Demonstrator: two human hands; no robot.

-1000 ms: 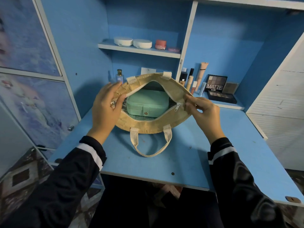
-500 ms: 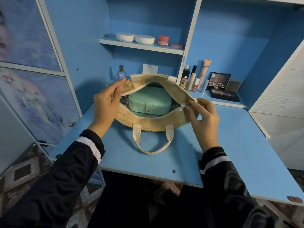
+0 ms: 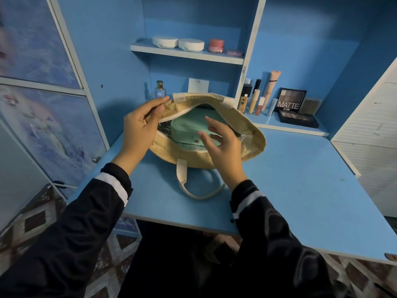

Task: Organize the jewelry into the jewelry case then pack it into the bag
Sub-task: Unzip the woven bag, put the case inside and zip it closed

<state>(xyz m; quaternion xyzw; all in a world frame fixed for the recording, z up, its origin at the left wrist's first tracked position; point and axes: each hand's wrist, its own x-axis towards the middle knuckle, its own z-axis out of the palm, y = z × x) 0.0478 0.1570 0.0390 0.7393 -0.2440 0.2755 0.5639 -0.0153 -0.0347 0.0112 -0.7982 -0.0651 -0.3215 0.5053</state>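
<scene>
A tan woven bag lies on the blue desk with its mouth open toward me. Inside it sits the closed mint-green jewelry case, its snap button facing front. My left hand pinches the bag's upper left rim and holds it lifted. My right hand hovers over the bag's opening with fingers spread and relaxed, holding nothing; it covers the case's right part. The zipper pull shows just right of that hand. One bag handle lies on the desk in front.
A small perfume bottle stands behind the bag. Several makeup tubes and a MATTE eyeshadow palette stand on the low ledge at back right. Round white compacts and a pink jar rest on the upper shelf.
My right hand let go of the bag's right edge by the zipper and moved left over the opening, fingers now spread. My left hand still holds the rim.
</scene>
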